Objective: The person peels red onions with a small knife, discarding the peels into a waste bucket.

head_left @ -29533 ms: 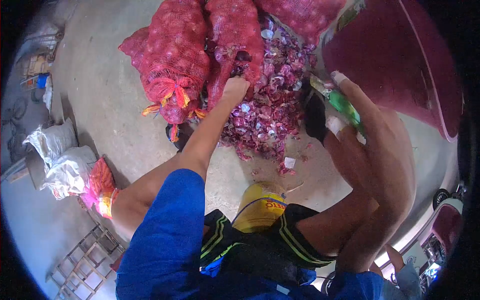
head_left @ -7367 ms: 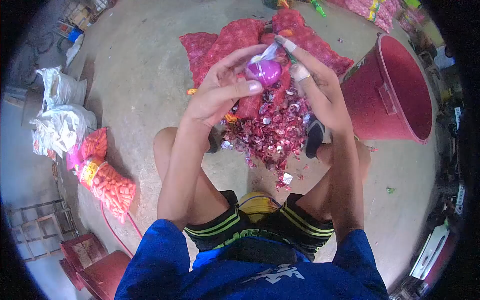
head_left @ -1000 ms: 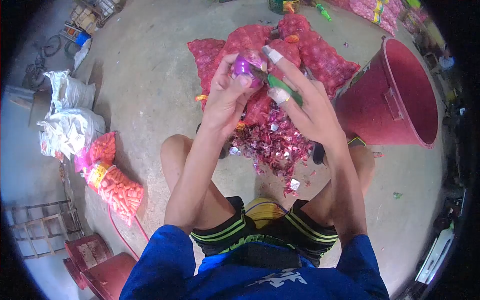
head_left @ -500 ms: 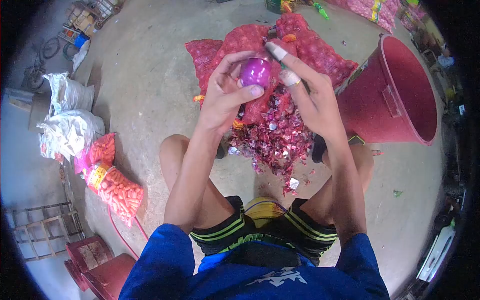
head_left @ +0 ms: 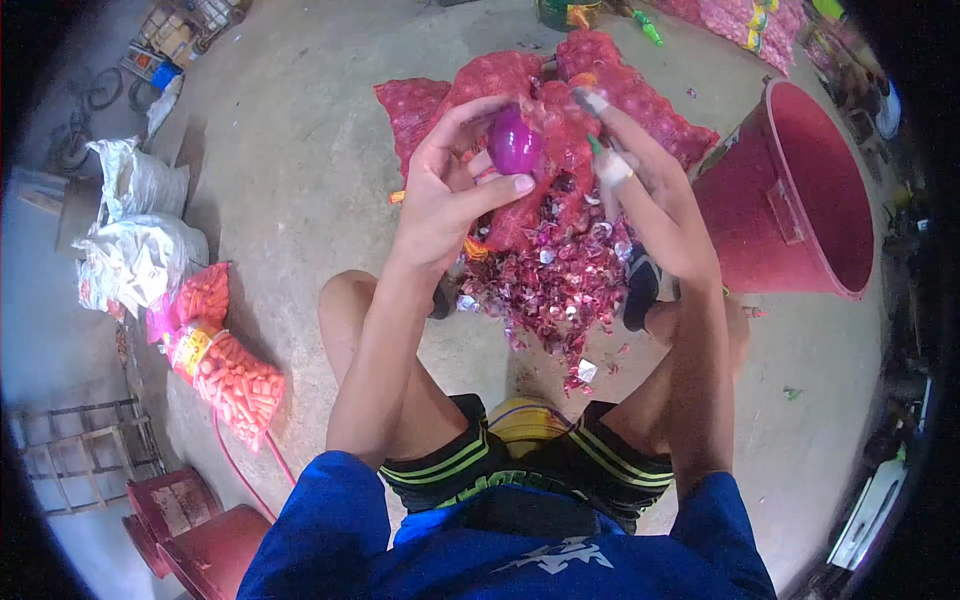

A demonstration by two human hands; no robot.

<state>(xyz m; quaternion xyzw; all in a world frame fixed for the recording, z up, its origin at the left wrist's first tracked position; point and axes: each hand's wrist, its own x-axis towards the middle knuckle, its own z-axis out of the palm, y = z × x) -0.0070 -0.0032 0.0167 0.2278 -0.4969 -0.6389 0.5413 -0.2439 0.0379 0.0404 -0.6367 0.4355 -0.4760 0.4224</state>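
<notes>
Pinching a glossy purple onion (head_left: 515, 140) between thumb and curled fingers of the left hand (head_left: 442, 205), likely to steady its smooth, round sides while leaving the side toward the right hand (head_left: 662, 205) uncovered. Holding it raised ahead of the knees (head_left: 345, 295), in view just above the pile of loose skins (head_left: 560, 280), probably to see it well and let scraps fall on one spot. Clasping a green-handled tool (head_left: 597, 146) in the right hand, apart from the onion, mostly hidden by the thumb and too blurred to make out at its far end. Wearing white wraps (head_left: 615, 171) on the right thumb and forefinger, perhaps as a guard against cuts. Sitting low with knees parted, apparently on a yellow container (head_left: 525, 420), and keeping red mesh sacks (head_left: 650, 105) just beyond the pile and a large red tub (head_left: 745, 225) off to the right, presumably to reach both without rising.
</notes>
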